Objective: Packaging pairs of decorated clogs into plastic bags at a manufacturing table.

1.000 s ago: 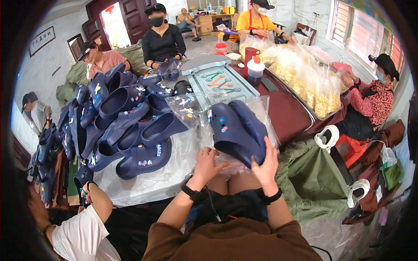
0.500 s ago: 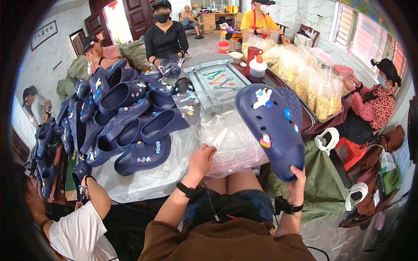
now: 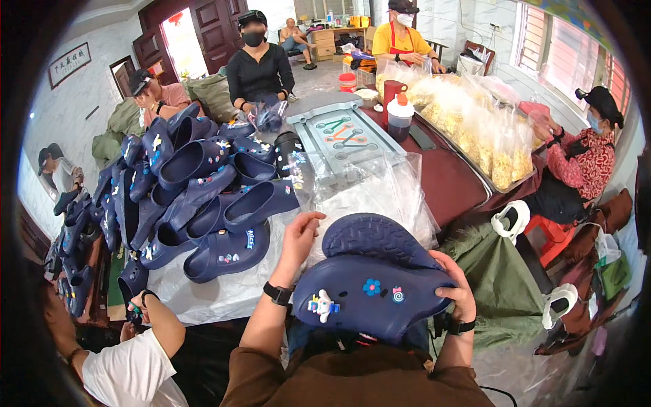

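Note:
In front of my lap, my right hand (image 3: 460, 288) grips a pair of navy clogs at one end, thumb on top. The nearer clog (image 3: 352, 295) lies on its side and shows its upper, dotted with cartoon, flower and swirl charms. Behind it, the other clog (image 3: 376, 241) turns its ridged sole toward me. Just left of that sole, my left hand (image 3: 300, 236) is raised with its fingers apart, holding nothing. Clear plastic bags (image 3: 407, 193) lie flat beyond the clogs, partly covered by them.
A heap of navy clogs (image 3: 196, 163) fills the table's left. A grey plastic stand (image 3: 339, 132), a squeeze bottle (image 3: 400, 119) and a tray of bagged yellowish pieces (image 3: 475, 132) sit beyond. Green sacking (image 3: 491, 271) hangs at right. A person in a white sleeve (image 3: 132, 370) works close at left.
My right hand has brought the clogs down and left, turning them from upright to lying across my lap. My left hand has risen off the plastic bags and slightly left.

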Tool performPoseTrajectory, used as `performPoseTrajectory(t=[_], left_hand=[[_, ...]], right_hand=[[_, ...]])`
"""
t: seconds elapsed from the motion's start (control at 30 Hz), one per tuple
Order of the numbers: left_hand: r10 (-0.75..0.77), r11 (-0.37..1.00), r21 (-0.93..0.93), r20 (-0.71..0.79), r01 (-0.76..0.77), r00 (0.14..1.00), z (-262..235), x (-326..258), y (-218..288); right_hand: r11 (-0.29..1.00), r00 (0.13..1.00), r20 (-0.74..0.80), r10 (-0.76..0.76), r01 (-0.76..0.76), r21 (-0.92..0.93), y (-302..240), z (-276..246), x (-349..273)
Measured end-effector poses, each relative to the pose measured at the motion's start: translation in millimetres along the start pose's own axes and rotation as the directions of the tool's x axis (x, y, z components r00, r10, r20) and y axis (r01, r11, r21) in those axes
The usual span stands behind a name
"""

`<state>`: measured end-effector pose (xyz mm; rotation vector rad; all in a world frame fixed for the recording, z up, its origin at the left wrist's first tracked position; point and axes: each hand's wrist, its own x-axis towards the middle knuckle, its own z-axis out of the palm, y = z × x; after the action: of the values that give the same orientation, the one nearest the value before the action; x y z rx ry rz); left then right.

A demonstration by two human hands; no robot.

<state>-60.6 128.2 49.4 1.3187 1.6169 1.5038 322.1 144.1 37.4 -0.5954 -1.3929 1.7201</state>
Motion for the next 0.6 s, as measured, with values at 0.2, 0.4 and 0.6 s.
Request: performPoseTrajectory(t=[0.2, 0.4, 0.6], left_hand=[[0.104, 0.995, -0.003, -0.039, -0.104, 0.994, -16.5, -8.1, -15.4], [0.214, 0.919, 0.328, 0.053, -0.219, 0.975, -10.8, -21.3, -18.7], [0.26, 0.832, 0.494, 0.052, -0.251, 0.964, -9.5, -18.2, -15.2]], right_hand=[[0.993, 0.996, -0.089, -0.014, 0.003, -0.12, -2.2, -13.2, -3.6], [0.977, 0.985, -0.167, -0.035, -0.002, -0.212, 0.9, -16.6, 0.7], [0.949, 0.972, -0.201, -0.118, 0.051, -0.311, 1.8, -12.1, 2.2]])
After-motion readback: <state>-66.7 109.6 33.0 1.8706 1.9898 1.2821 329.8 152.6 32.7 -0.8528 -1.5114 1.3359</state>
